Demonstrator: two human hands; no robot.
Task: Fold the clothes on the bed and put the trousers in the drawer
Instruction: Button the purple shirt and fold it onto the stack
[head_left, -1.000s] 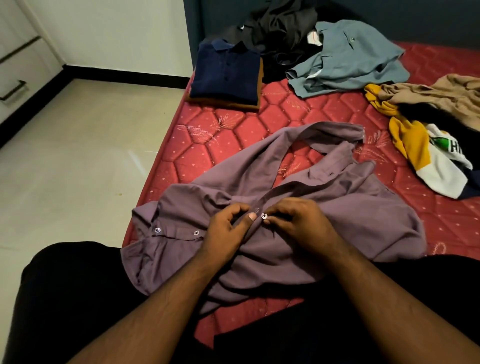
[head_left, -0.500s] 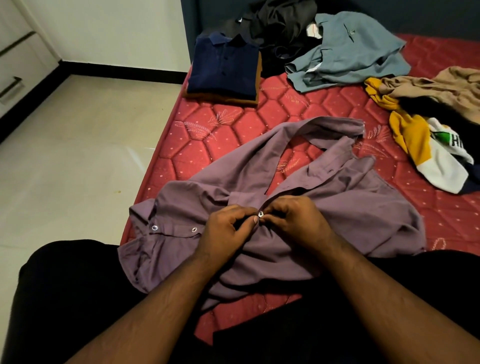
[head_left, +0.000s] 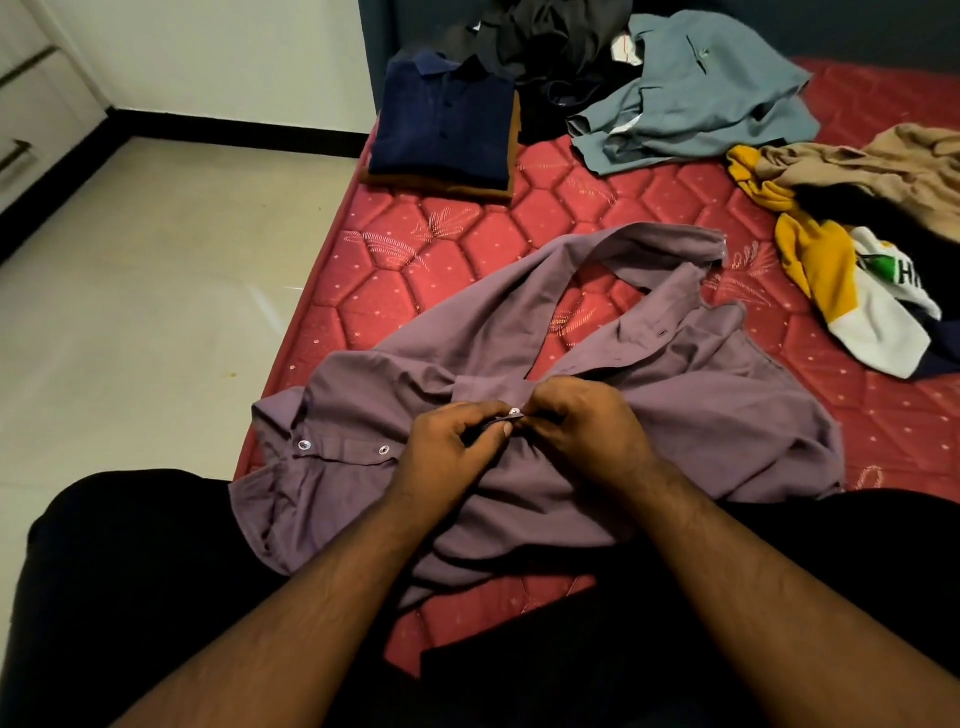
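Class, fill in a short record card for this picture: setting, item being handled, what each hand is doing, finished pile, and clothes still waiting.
Setting: red quilted mattress beside a pale tiled floor
Item in hand: purple button-up shirt, spread out and rumpled
Left hand: pinching the shirt's front edge at a button
Right hand: pinching the opposite edge at the same button
Finished pile: folded navy polo on top of a folded brown garment
Still unfolded: grey-blue shirt, black clothes, tan garment, yellow-and-white top

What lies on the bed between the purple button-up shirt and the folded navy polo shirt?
In the head view, nothing: only bare red quilted mattress separates the purple button-up shirt from the folded navy polo shirt.
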